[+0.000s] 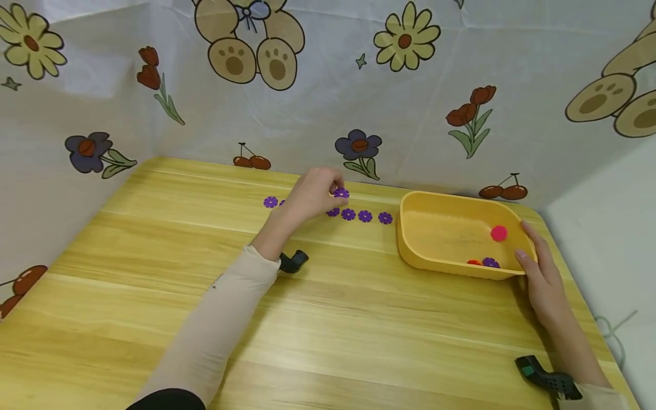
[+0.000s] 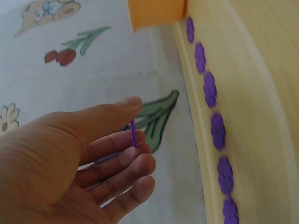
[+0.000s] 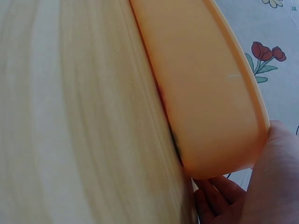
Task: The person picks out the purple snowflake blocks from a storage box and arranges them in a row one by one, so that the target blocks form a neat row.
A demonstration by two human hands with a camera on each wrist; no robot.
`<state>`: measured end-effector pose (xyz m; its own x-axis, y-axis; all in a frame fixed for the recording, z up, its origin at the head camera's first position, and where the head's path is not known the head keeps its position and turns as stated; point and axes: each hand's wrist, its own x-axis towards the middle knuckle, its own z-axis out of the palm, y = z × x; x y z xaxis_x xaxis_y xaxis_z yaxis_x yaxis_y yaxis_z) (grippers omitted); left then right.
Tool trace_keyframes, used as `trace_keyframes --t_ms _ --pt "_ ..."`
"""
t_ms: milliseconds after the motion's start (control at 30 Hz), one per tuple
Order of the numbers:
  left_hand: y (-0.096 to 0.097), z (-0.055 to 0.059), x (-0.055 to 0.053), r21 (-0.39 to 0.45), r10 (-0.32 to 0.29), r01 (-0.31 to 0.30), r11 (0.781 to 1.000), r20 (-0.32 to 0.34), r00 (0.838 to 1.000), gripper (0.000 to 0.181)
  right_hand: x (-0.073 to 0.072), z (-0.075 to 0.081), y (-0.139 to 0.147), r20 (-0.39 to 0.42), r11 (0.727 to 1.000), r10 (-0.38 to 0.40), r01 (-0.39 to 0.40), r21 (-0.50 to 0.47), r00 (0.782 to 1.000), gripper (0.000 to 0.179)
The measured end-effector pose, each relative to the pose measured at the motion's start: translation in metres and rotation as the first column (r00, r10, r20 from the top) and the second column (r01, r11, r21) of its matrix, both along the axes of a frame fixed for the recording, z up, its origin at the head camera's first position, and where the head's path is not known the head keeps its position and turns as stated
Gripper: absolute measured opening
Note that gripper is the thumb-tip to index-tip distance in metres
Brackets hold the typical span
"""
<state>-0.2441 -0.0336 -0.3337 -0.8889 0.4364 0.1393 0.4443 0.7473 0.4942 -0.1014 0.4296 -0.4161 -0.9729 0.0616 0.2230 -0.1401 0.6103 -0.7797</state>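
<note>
Between thumb and fingers, my left hand [image 1: 314, 193] pinches a purple flower-shaped disc [image 1: 341, 193], seen edge-on in the left wrist view as a thin purple disc [image 2: 133, 134]. Below it a row of purple discs [image 1: 365, 216] lies on the table, partly hidden by the hand in the head view. My right hand [image 1: 544, 279] grips the right end of a yellow tub [image 1: 446, 266], its thumb on the near rim. Inside the tub are a pink disc [image 1: 499, 233], a purple disc [image 1: 490, 262] and a red-orange piece [image 1: 474, 262] partly hidden by the wall.
The wooden table [image 1: 328, 341] meets a cloth backdrop [image 1: 307, 125] printed with flowers, cherries and bears along its far edge. A black strap mount [image 1: 294, 262] sits at the left wrist, and another black mount [image 1: 548, 378] at the right wrist.
</note>
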Motion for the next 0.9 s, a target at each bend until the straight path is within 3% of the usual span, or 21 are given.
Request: trace_keyframes --t_ms 300,500,700,900 --pt "-0.056 -0.01 -0.006 0.013 0.097 -0.097 0.995 0.0 0.995 0.025 0.0 -0.001 0.0 0.02 1.0 0.003 -0.003 -0.008 1.0 0.058" --pt "-0.097 -0.009 -0.007 0.022 0.182 -0.183 0.983 0.045 0.982 0.027 0.0 0.0 0.0 0.01 1.0 -0.002 0.002 0.001 1.0 0.058" --pt "-0.125 -0.008 -0.008 -0.023 0.188 -0.188 0.982 0.051 0.981 0.027 0.001 0.002 0.001 0.036 1.0 -0.005 0.005 -0.002 0.999 0.058" --pt "-0.136 -0.01 -0.008 -0.057 0.185 -0.181 0.982 0.067 0.981 0.025 0.002 0.002 0.001 0.031 1.0 -0.003 0.003 0.002 1.0 0.058"
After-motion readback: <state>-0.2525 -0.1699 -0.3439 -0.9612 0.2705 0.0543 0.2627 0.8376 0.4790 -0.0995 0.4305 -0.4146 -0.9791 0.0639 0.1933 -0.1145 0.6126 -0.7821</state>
